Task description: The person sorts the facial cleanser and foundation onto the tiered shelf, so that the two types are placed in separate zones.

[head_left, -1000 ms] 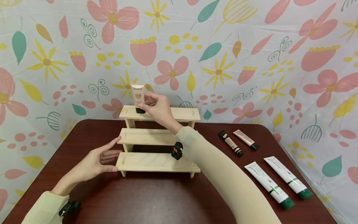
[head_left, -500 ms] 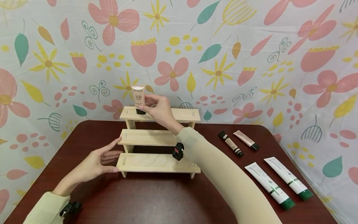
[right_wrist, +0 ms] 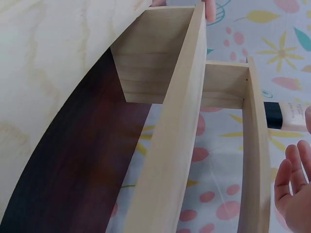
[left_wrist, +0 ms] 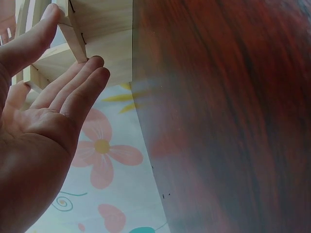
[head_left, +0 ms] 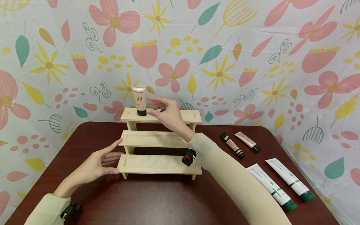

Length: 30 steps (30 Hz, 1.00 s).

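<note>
A beige BB cream tube stands upright on its black cap at the left end of the top tier of a three-tier wooden stand. My right hand is just right of the tube, its fingers loosely bent and apart from it, thumb tip near the cap. In the right wrist view the tube stands beyond the top tier, with the fingers spread near it. My left hand touches the stand's left side with straight fingers and thumb; the left wrist view shows its fingertips at the wooden edge.
On the table's right lie a black-and-beige tube, a pink tube with black cap, and two white tubes with green caps. A flower-patterned cloth hangs behind the dark red-brown table.
My right hand has let go of the BB cream tube and drawn back to the right. The tube stays standing on the top tier. My left hand stays at the stand.
</note>
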Available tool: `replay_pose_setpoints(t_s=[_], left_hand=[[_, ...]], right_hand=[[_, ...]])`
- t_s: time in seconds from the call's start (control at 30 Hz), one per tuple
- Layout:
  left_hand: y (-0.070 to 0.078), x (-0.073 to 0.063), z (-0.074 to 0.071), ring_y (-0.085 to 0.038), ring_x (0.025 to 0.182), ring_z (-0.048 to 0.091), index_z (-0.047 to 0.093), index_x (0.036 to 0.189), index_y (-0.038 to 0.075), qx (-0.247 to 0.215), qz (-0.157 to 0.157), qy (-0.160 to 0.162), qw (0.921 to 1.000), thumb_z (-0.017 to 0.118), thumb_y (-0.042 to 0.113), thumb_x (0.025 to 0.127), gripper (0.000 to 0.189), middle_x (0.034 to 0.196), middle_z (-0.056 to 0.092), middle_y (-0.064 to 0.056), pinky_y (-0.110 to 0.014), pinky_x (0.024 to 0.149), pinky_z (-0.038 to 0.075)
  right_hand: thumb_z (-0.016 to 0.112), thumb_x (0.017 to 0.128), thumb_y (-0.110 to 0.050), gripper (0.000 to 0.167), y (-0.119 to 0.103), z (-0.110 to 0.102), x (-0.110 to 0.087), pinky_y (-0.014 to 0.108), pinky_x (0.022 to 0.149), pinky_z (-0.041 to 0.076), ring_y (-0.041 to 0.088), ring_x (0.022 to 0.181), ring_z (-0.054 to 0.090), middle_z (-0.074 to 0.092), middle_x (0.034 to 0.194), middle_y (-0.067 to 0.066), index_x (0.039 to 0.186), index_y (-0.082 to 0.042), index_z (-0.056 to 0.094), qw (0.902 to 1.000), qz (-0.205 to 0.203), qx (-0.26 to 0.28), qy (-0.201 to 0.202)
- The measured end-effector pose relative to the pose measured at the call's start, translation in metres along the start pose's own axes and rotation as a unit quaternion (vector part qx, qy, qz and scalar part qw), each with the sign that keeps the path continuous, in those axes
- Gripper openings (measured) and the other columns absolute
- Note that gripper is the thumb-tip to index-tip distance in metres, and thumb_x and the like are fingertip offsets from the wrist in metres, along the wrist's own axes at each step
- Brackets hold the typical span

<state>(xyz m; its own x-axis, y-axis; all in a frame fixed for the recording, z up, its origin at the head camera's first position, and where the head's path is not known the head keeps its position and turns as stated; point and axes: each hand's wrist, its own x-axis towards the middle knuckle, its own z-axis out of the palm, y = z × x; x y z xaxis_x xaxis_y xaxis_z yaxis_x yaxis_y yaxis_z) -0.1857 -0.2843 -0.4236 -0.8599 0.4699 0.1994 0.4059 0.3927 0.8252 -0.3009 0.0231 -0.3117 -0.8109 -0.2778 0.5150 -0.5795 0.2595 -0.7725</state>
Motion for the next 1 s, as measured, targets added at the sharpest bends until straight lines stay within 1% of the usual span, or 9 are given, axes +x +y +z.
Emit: replay_pose_setpoints(t_s=[0.13, 0.23, 0.37, 0.57, 0.7, 0.8, 0.87, 0.97, 1.0], left_hand=[[0.001, 0.000, 0.001, -0.036, 0.129, 0.061, 0.026, 0.169, 0.019, 0.001, 0.001, 0.001, 1.0000, 0.091, 0.007, 0.082, 0.109, 0.151, 0.052, -0.028, -0.033, 0.099, 0.055], [0.001, 0.000, 0.001, -0.035, 0.129, 0.061, 0.026, 0.169, 0.019, 0.003, 0.003, 0.001, 1.0000, 0.091, 0.007, 0.083, 0.109, 0.151, 0.052, -0.027, -0.032, 0.099, 0.054], [0.001, -0.001, 0.001, -0.031, 0.129, 0.062, 0.026, 0.169, 0.018, 0.005, 0.005, 0.002, 1.0000, 0.091, 0.008, 0.083, 0.108, 0.151, 0.053, -0.026, -0.032, 0.099, 0.055], [0.000, -0.001, 0.001, -0.026, 0.128, 0.063, 0.027, 0.169, 0.016, 0.006, 0.014, 0.005, 0.9999, 0.091, 0.008, 0.082, 0.108, 0.152, 0.052, -0.026, -0.030, 0.098, 0.055], [0.001, -0.001, 0.002, -0.028, 0.128, 0.063, 0.028, 0.169, 0.015, 0.005, 0.015, 0.007, 0.9999, 0.092, 0.007, 0.082, 0.108, 0.151, 0.053, -0.026, -0.029, 0.098, 0.055], [0.001, -0.001, 0.003, -0.030, 0.127, 0.064, 0.028, 0.169, 0.014, 0.007, 0.015, 0.007, 0.9998, 0.092, 0.007, 0.082, 0.108, 0.148, 0.054, -0.028, -0.030, 0.097, 0.055], [0.001, -0.001, 0.003, -0.030, 0.127, 0.064, 0.028, 0.169, 0.014, 0.008, 0.014, 0.007, 0.9998, 0.092, 0.007, 0.082, 0.108, 0.148, 0.054, -0.028, -0.031, 0.097, 0.056], [0.001, -0.001, 0.002, -0.030, 0.127, 0.063, 0.027, 0.169, 0.016, 0.007, 0.010, 0.005, 0.9999, 0.092, 0.008, 0.082, 0.108, 0.150, 0.054, -0.026, -0.034, 0.097, 0.056], [0.001, 0.000, 0.001, -0.029, 0.128, 0.063, 0.027, 0.169, 0.016, 0.007, 0.009, 0.003, 0.9999, 0.091, 0.008, 0.082, 0.108, 0.150, 0.054, -0.026, -0.034, 0.098, 0.056]], right_hand=[[0.088, 0.089, -0.014, 0.042, 0.000, -0.011, -0.007, 0.031, 0.075, 0.057, 0.013, 0.088, 0.070, 0.077, 0.115, 0.007, 0.128, -0.007, 0.076, 0.9999, -0.010, -0.004, 0.008], [0.089, 0.088, -0.013, 0.041, 0.000, -0.020, -0.014, 0.034, 0.076, 0.058, 0.012, 0.087, 0.069, 0.078, 0.115, 0.007, 0.127, -0.007, 0.077, 0.9998, -0.009, -0.008, 0.014], [0.088, 0.088, -0.014, 0.039, 0.002, -0.034, -0.025, 0.038, 0.078, 0.058, 0.012, 0.087, 0.069, 0.078, 0.111, 0.006, 0.125, -0.009, 0.078, 0.9997, -0.016, -0.012, 0.016], [0.087, 0.089, -0.012, 0.038, 0.005, -0.057, -0.041, 0.040, 0.073, 0.056, 0.015, 0.086, 0.068, 0.077, 0.107, 0.011, 0.125, -0.009, 0.078, 0.9989, -0.040, -0.017, 0.019], [0.087, 0.089, -0.011, 0.038, 0.007, -0.071, -0.052, 0.039, 0.071, 0.054, 0.017, 0.086, 0.067, 0.076, 0.107, 0.011, 0.125, -0.010, 0.078, 0.9984, -0.045, -0.026, 0.022], [0.088, 0.088, -0.010, 0.037, 0.008, -0.082, -0.061, 0.035, 0.066, 0.053, 0.019, 0.083, 0.067, 0.077, 0.105, 0.010, 0.124, -0.010, 0.079, 0.9980, -0.047, -0.031, 0.027], [0.087, 0.088, -0.009, 0.036, 0.011, -0.090, -0.065, 0.033, 0.065, 0.052, 0.020, 0.083, 0.067, 0.077, 0.103, 0.011, 0.124, -0.009, 0.079, 0.9977, -0.048, -0.036, 0.032], [0.087, 0.088, -0.009, 0.036, 0.016, -0.100, -0.070, 0.030, 0.065, 0.051, 0.020, 0.082, 0.067, 0.077, 0.102, 0.010, 0.123, -0.009, 0.079, 0.9972, -0.045, -0.045, 0.040], [0.087, 0.088, -0.009, 0.035, 0.018, -0.104, -0.072, 0.029, 0.067, 0.051, 0.019, 0.082, 0.067, 0.077, 0.101, 0.009, 0.123, -0.008, 0.079, 0.9968, -0.044, -0.051, 0.043]])
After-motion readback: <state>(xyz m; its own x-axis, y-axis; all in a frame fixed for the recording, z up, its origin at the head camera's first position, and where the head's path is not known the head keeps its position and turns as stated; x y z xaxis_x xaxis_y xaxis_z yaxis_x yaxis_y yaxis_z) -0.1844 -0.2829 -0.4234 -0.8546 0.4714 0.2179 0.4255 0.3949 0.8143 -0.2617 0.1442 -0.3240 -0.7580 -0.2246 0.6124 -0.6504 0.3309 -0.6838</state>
